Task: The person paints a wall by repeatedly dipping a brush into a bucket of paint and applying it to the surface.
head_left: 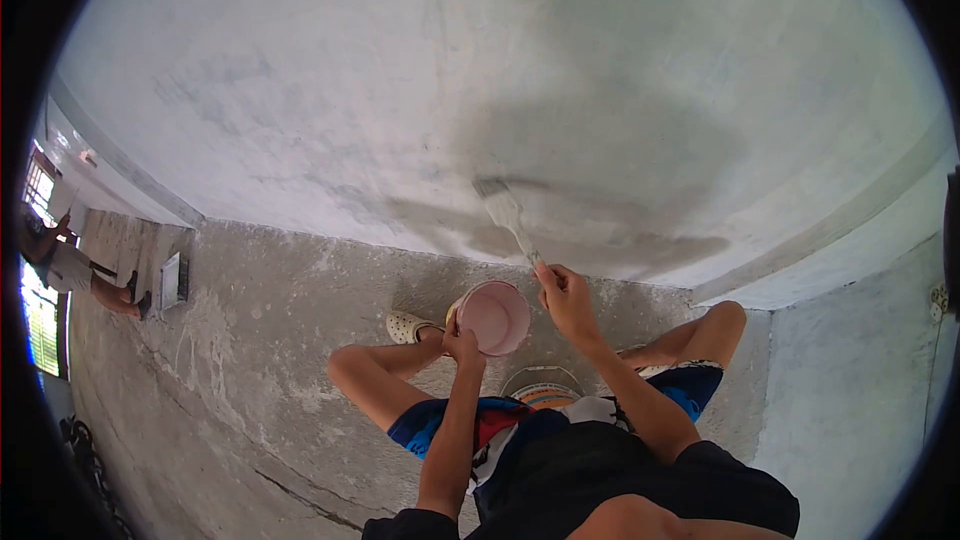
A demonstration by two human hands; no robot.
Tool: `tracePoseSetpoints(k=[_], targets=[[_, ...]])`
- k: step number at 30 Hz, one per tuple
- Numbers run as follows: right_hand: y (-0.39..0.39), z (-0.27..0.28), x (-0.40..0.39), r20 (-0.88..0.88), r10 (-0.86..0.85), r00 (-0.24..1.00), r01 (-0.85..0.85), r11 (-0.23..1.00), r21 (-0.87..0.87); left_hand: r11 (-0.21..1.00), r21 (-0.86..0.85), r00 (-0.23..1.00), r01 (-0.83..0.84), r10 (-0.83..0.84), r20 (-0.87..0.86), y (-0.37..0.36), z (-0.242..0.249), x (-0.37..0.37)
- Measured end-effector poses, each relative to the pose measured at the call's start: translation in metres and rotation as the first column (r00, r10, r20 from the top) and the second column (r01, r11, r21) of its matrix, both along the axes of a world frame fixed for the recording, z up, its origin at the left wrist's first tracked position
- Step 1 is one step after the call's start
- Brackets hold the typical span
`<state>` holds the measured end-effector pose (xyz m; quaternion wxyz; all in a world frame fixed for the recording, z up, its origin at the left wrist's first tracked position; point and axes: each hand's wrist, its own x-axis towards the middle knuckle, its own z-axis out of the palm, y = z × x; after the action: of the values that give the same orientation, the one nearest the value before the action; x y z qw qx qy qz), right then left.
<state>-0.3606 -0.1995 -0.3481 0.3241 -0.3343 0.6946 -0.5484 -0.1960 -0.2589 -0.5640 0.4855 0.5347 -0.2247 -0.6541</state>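
Note:
My right hand [570,302] is closed round the handle of a wide paintbrush [506,214]. Its dark bristles lie against the lower part of a whitish wall [330,90], with grey shaded patches around them. At its side, my left hand [462,342] grips a small pinkish-white bucket [497,315] by the rim, tilted so that its inside faces me. Pale pink shows inside the bucket. Between my bent legs stands a larger bucket [545,395] with an orange band, partly hidden by my clothes.
Rough concrete floor [280,340] runs along the wall's base, with a long crack at the lower left. Another person [75,265] stands far left near a pale rectangular tray [174,280]. A second wall [850,370] meets the floor at right.

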Motion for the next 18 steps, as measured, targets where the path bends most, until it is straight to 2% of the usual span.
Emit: tracePoseSetpoints(k=[1,3,4,6,9,13,15,16,18], targets=[[0.0,0.018,0.007,0.003,0.001,1.0,-0.001,1.0,0.004,1.0,-0.009,1.0,0.003,-0.003,0.01,0.001,0.001,0.001],[0.001,0.045,0.016,-0.083,-0.016,0.996,0.004,0.989,-0.146,1.0,-0.017,1.0,0.009,-0.009,0.02,0.002,0.006,0.0],[0.003,0.047,0.019,-0.084,-0.019,0.996,0.007,0.989,-0.147,1.0,-0.011,1.0,0.001,-0.001,-0.002,0.004,0.01,0.0],[0.003,0.05,0.021,-0.251,-0.044,0.967,0.006,0.989,-0.149,1.0,-0.006,1.0,-0.004,0.003,-0.024,0.003,0.012,-0.001],[0.004,0.013,0.012,-0.306,-0.089,0.948,0.051,0.99,-0.131,1.0,-0.009,0.998,-0.02,0.02,-0.054,0.002,0.01,-0.001],[0.026,-0.074,-0.01,-0.335,-0.165,0.928,0.139,0.985,-0.101,1.0,-0.023,1.0,-0.009,0.009,-0.001,0.0,0.005,0.002],[0.049,-0.091,-0.018,-0.261,-0.053,0.964,0.104,0.977,0.188,0.999,-0.047,1.0,0.011,-0.01,0.025,-0.002,0.004,0.002],[0.064,-0.093,-0.02,-0.257,-0.05,0.965,0.103,0.976,0.194,0.997,-0.079,1.0,-0.003,0.003,-0.001,-0.002,0.004,0.001],[0.094,-0.072,-0.021,-0.08,0.071,0.994,-0.041,0.943,0.329,0.995,-0.101,0.999,-0.022,0.019,-0.025,0.001,0.011,-0.001]])
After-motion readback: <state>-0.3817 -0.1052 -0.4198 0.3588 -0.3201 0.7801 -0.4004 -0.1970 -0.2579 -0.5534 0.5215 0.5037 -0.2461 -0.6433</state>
